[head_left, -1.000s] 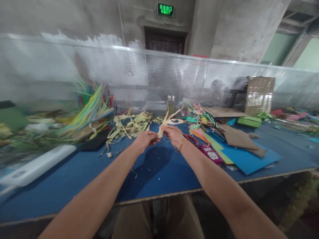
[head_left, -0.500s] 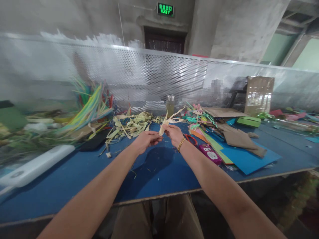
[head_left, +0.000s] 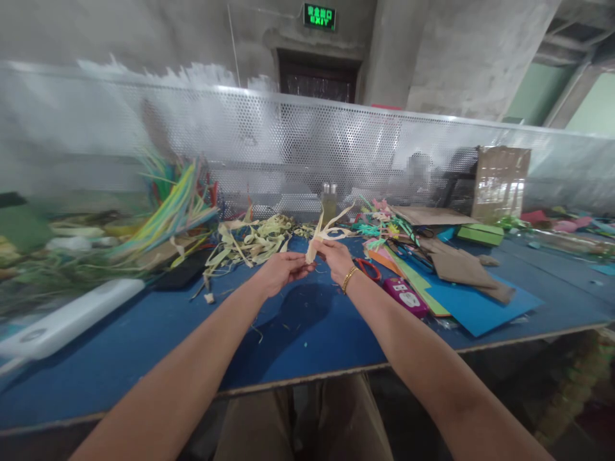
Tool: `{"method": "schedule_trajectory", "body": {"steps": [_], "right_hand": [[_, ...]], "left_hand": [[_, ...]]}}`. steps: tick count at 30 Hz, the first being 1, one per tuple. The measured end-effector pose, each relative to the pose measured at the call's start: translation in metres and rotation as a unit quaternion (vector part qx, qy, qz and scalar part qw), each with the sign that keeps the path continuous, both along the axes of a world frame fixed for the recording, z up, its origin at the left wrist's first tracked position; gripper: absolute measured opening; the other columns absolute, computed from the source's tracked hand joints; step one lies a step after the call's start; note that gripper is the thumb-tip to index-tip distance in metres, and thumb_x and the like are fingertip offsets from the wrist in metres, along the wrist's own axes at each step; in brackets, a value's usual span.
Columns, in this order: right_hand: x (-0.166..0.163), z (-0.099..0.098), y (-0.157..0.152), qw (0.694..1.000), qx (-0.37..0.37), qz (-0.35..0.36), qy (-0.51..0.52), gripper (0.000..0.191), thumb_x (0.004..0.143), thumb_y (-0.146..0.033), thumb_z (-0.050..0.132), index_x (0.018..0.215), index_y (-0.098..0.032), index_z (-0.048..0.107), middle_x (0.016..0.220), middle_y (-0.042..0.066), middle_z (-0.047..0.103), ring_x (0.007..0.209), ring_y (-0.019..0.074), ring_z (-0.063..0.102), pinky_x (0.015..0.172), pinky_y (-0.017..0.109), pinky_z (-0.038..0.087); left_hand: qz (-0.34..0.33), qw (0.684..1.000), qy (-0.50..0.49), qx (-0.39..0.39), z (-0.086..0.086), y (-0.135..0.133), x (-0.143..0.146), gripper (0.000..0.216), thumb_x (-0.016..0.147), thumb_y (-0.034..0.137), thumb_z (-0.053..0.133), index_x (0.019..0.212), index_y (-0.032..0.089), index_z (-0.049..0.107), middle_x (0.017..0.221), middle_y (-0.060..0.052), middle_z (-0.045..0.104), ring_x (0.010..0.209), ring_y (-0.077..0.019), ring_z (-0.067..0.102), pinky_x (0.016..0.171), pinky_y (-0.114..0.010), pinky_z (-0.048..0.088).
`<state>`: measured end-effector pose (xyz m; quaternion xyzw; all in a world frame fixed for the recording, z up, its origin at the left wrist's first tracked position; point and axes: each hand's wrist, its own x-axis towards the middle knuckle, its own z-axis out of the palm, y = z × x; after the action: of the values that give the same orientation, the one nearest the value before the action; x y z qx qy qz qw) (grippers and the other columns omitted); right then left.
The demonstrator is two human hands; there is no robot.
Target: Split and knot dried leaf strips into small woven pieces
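Above the blue table (head_left: 307, 346), both my hands meet at a bundle of pale dried corn husk (head_left: 313, 248) whose thin strips fan out upward. My left hand (head_left: 284, 269) pinches its lower end between thumb and fingers. Higher up, my right hand (head_left: 335, 257), with a gold bracelet at the wrist, is closed on the husk's gathered middle. Beyond my left hand lies a heap of loose husk strips (head_left: 254, 240). Red-handled scissors (head_left: 368, 269) rest just right of my right hand, beside a purple packet (head_left: 405, 296).
A white power strip (head_left: 77, 320) lies at the left, with colourful pipe cleaners (head_left: 168, 218) behind it. Blue and green paper sheets (head_left: 480, 304), brown card (head_left: 464, 269) and craft flowers (head_left: 377, 218) cover the right. A perforated metal screen (head_left: 307, 141) borders the back; a glass bottle (head_left: 329, 203) stands there.
Both hands keep their hold on the husk at nearly the same spot. The husk's top strips have shifted very slightly; nothing else has visibly moved.
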<state>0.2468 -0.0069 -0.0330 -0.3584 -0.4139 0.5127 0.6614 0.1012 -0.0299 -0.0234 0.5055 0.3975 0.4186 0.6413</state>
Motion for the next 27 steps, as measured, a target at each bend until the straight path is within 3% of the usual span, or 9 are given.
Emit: {"method": "schedule_trajectory", "body": {"steps": [4, 10, 14, 20, 27], "right_hand": [[0.001, -0.001, 0.001, 1.0, 0.004, -0.002, -0.024, 0.03, 0.049, -0.035, 0.078, 0.068, -0.014, 0.069, 0.064, 0.001, 0.065, 0.063, 0.0125, 0.057, 0.068, 0.027, 0.045], [0.0, -0.001, -0.001, 0.999, 0.009, -0.007, -0.043, 0.031, 0.048, -0.037, 0.078, 0.067, -0.014, 0.07, 0.063, 0.001, 0.065, 0.06, 0.0109, 0.054, 0.064, 0.025, 0.043], [0.0, -0.001, -0.001, 0.998, 0.01, -0.01, -0.055, 0.031, 0.048, -0.038, 0.078, 0.067, -0.014, 0.07, 0.062, 0.001, 0.064, 0.06, 0.011, 0.053, 0.063, 0.024, 0.043], [-0.003, -0.003, 0.0, 0.999, 0.018, -0.005, -0.045, 0.028, 0.05, -0.035, 0.078, 0.068, -0.014, 0.07, 0.061, 0.0, 0.064, 0.059, 0.0111, 0.054, 0.063, 0.025, 0.042], [-0.002, 0.007, 0.0, 0.996, -0.016, -0.05, 0.075, 0.022, 0.049, -0.021, 0.078, 0.062, -0.016, 0.062, 0.062, 0.0, 0.065, 0.061, 0.0129, 0.058, 0.065, 0.027, 0.045]], "left_hand": [[-0.002, 1.0, -0.008, -0.016, 0.004, -0.001, 0.0, 0.012, 0.073, 0.016, 0.065, 0.083, 0.01, 0.067, 0.087, -0.014, 0.071, 0.076, -0.0158, 0.067, 0.067, -0.023, 0.052], [-0.006, 1.0, 0.008, -0.011, 0.004, 0.0, 0.0, 0.035, 0.074, 0.044, 0.063, 0.084, 0.011, 0.068, 0.086, -0.015, 0.07, 0.073, -0.0163, 0.066, 0.061, -0.023, 0.052], [0.017, 0.999, 0.032, 0.03, 0.0, -0.001, 0.002, 0.032, 0.064, 0.037, 0.074, 0.082, 0.011, 0.068, 0.082, -0.013, 0.07, 0.069, -0.0139, 0.064, 0.06, -0.022, 0.05], [0.05, 0.996, 0.065, 0.035, 0.004, -0.003, 0.003, 0.024, 0.061, 0.029, 0.075, 0.076, 0.012, 0.067, 0.073, -0.008, 0.069, 0.062, -0.011, 0.06, 0.057, -0.02, 0.047], [0.028, 0.978, 0.181, 0.098, 0.012, -0.005, -0.004, 0.015, 0.062, 0.031, 0.071, 0.063, 0.016, 0.069, 0.059, -0.004, 0.065, 0.055, -0.0105, 0.057, 0.053, -0.019, 0.044]]}}
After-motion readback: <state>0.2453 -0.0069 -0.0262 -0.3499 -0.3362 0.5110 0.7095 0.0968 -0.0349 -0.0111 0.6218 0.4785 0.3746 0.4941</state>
